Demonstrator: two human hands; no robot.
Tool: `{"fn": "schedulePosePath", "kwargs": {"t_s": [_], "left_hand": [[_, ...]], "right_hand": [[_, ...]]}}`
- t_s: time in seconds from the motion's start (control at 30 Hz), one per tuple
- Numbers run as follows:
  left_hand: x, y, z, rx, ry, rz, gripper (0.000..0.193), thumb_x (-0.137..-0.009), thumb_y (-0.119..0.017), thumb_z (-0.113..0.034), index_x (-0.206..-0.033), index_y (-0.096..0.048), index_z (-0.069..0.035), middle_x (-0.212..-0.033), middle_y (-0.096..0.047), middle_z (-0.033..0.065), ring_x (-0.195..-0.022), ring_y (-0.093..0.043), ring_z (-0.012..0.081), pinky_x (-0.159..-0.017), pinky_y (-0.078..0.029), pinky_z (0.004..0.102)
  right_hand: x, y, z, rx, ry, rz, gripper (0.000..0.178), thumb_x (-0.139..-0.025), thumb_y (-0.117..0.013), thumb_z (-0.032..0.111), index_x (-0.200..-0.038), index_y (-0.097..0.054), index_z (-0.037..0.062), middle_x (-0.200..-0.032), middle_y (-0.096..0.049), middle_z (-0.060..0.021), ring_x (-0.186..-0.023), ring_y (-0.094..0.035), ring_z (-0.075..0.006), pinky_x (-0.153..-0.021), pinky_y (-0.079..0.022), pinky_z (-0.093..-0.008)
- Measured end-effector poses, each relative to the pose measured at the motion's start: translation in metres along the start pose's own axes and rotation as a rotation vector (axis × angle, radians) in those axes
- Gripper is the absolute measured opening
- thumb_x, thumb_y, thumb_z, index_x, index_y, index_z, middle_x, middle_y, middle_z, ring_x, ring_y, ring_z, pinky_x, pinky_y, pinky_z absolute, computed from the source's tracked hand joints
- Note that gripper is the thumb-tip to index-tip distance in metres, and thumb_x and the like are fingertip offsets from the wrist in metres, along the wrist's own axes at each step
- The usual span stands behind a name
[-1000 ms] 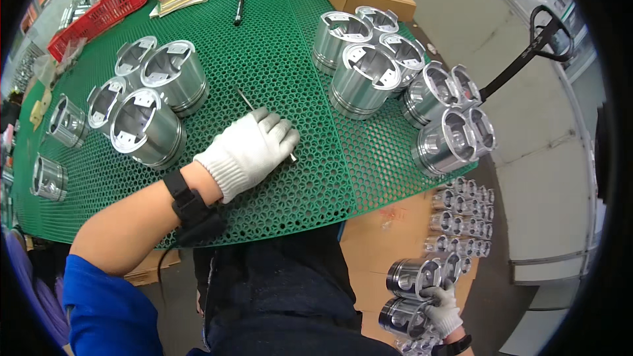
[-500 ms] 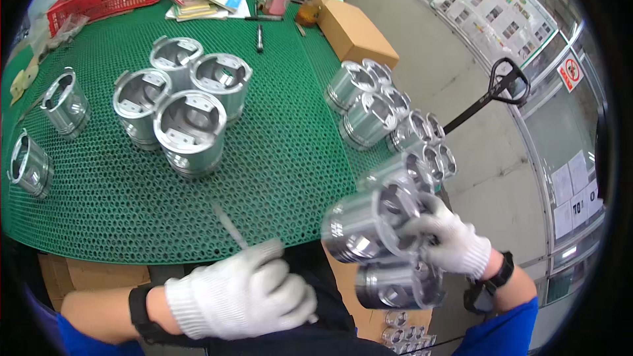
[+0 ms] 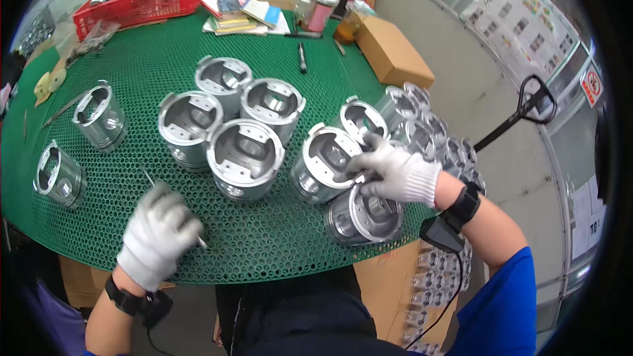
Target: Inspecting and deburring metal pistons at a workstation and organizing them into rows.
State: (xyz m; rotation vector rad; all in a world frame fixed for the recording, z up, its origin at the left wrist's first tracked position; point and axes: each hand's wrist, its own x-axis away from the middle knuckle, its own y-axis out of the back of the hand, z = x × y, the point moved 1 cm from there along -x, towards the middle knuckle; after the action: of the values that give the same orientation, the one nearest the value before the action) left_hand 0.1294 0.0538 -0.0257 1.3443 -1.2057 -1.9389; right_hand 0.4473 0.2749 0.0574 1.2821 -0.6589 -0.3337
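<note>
My white-gloved left hand (image 3: 155,234) is closed around a thin metal tool (image 3: 202,242); its slim ends stick out above and below the fingers, and its exact kind is unclear. My gloved right hand (image 3: 395,175) grips a cluster of silver pistons at the table's right side, its fingers over their rims. One piston (image 3: 326,158) stands left of the fingers, another piston (image 3: 361,122) behind them, and a tilted piston (image 3: 366,214) near the table edge. Mid-table, several pistons (image 3: 245,158) stand together with their hollow ends up. On the left are two separate pistons (image 3: 102,118).
More pistons (image 3: 422,135) crowd the table's right edge, in front of a cardboard box (image 3: 394,49). At the back are a red crate (image 3: 142,6) of metal parts, notepads (image 3: 247,16), a jar (image 3: 320,13) and a marker (image 3: 302,58). Below right, pistons (image 3: 428,280) stand on cardboard.
My right hand has brought its pistons from beyond the table's front edge up onto the green mat. My left hand has moved left over the mat with the thin tool. The view has shifted.
</note>
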Motion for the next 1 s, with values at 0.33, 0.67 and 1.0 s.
{"fn": "schedulePosePath", "kwargs": {"t_s": [0.33,0.67,1.0], "left_hand": [[0.008,-0.029,0.028,-0.04,0.356,0.244,0.041,-0.069,-0.063,0.0,-0.11,-0.06,-0.007,-0.124,-0.058,0.0168,-0.121,-0.053,0.0406,-0.101,-0.044,0.0485],[-0.211,0.038,-0.224,0.562,-0.152,0.567,0.044,-0.08,-0.066,-0.001,-0.124,-0.062,-0.005,-0.131,-0.058,0.0196,-0.121,-0.055,0.0394,-0.103,-0.044,0.0447],[-0.337,-0.132,-0.333,0.324,-0.774,0.57,0.062,-0.066,-0.077,-0.022,-0.125,-0.059,-0.014,-0.134,-0.052,0.0153,-0.127,-0.047,0.04,-0.105,-0.039,0.0534]], "right_hand": [[0.196,-0.022,-0.066,-0.613,0.037,-0.189,0.035,-0.082,-0.078,0.025,-0.112,-0.07,0.0086,-0.118,-0.065,-0.0124,-0.109,-0.064,-0.0282,-0.095,-0.051,-0.0367],[0.368,-0.378,-0.188,-0.825,-0.952,0.241,0.047,-0.09,-0.062,0.039,-0.125,-0.064,0.0081,-0.116,-0.07,-0.0167,-0.108,-0.066,-0.0324,-0.094,-0.05,-0.0397],[0.339,-0.452,-0.304,-0.741,-1.04,0.051,0.042,-0.087,-0.06,0.033,-0.124,-0.067,0.0158,-0.124,-0.066,-0.0146,-0.115,-0.063,-0.0321,-0.098,-0.049,-0.0418]]}}
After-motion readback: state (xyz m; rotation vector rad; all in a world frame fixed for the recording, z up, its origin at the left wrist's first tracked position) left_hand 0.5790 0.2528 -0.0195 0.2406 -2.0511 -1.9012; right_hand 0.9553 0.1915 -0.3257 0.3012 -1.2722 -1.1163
